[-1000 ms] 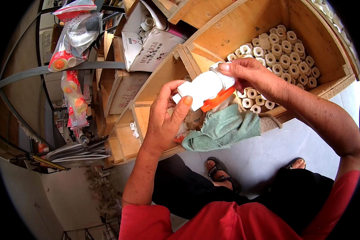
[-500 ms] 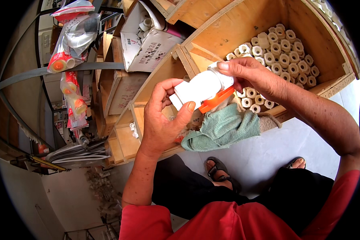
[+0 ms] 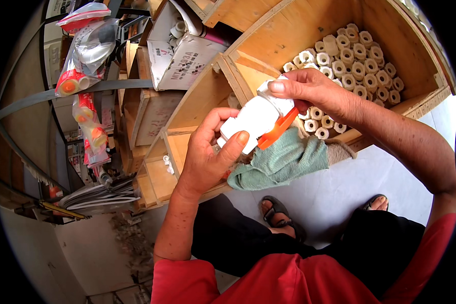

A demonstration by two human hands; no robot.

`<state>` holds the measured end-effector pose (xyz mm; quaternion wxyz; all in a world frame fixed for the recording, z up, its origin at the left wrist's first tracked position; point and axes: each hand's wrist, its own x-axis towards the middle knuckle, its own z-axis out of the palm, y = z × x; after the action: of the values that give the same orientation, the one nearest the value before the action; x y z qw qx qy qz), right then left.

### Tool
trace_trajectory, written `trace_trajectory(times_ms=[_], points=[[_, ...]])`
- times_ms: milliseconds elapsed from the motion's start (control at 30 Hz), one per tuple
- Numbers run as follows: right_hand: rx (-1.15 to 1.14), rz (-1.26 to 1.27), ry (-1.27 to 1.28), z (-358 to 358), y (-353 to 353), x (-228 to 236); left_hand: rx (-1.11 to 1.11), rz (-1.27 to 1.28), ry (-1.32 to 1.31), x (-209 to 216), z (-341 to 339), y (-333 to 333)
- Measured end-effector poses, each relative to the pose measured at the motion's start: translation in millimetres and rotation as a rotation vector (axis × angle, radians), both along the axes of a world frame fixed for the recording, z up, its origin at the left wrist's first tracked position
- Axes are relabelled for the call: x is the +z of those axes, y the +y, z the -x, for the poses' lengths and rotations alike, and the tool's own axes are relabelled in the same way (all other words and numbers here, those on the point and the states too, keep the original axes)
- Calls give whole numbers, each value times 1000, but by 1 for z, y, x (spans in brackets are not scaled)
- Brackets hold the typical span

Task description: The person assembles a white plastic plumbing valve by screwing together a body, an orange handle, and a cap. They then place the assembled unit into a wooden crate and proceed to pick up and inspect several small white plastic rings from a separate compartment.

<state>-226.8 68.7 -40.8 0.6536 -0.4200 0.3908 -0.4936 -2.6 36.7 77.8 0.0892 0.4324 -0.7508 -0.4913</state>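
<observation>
Red, noted in the shirt (image 3: pixel 283 281) at the lower edge; just above, saw black trousers (image 3: pixel 299 245). Logged a white plastic fitting (image 3: pixel 253 121) between both hands, slanting from lower left to upper right. Found left hand (image 3: pixel 206 154) clamped on its lower-left end, thumb on top; found right hand (image 3: pixel 316 93) clamped on its upper-right end, thumb uppermost, other fingers partly hidden. Observed an orange lever (image 3: pixel 277 133) along its lower-right side. Beneath, recorded a green cloth (image 3: pixel 286 164) over the edge of a partitioned wooden bin (image 3: pixel 423 104). Inside, saw many white hexagonal pieces (image 3: pixel 357 71), heaped. Lower down, noted dark sandals (image 3: pixel 279 210) on a pale floor (image 3: pixel 321 190). Farther left, noted an open printed carton (image 3: pixel 180 68) and hanging red-and-clear packages (image 3: pixel 91 50).
</observation>
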Motion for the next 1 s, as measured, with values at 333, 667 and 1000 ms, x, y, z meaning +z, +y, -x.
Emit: trace_trajectory(times_ms=[333, 667, 1000], points=[[49, 0, -59, -1, 2, 2, 59, -150, -57, -4, 7, 3], [80, -56, -142, -1, 3, 7, 231, -383, 185, -7, 5, -7], [167, -67, -109, 1, 1, 1, 201, -522, 202, -14, 5, -7]])
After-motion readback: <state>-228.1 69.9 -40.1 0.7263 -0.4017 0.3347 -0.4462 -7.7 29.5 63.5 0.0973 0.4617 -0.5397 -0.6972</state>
